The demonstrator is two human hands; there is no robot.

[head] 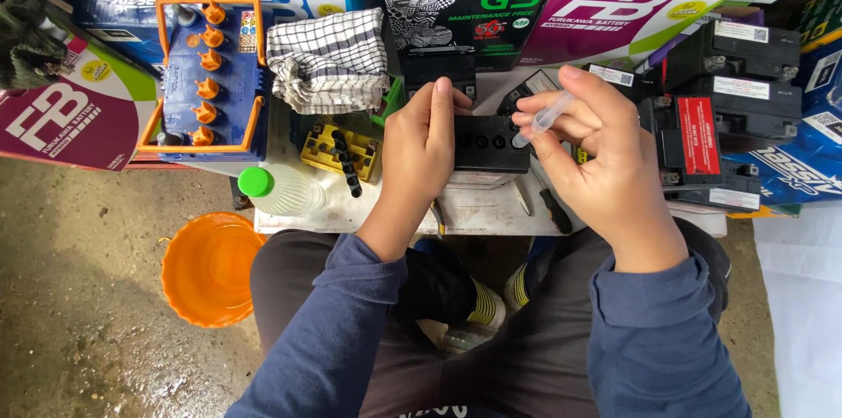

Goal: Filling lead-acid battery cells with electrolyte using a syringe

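Sitting mid-bench (474, 212), a small black battery (488, 144) with a row of round ports on top, steadied at its left end by the left hand (419, 144), grip clenched over the case edge. Pinched in the right hand (596, 150), grip grasping it between thumb and fingers, a clear syringe (545, 116), tip angled down, at the battery's right end. Lying further left: a yellow cap strip (340, 153), a green-capped bottle (279, 189), a checked cloth (329, 58), a blue battery with orange caps (209, 76). Resting on the floor, an orange bowl (209, 269).
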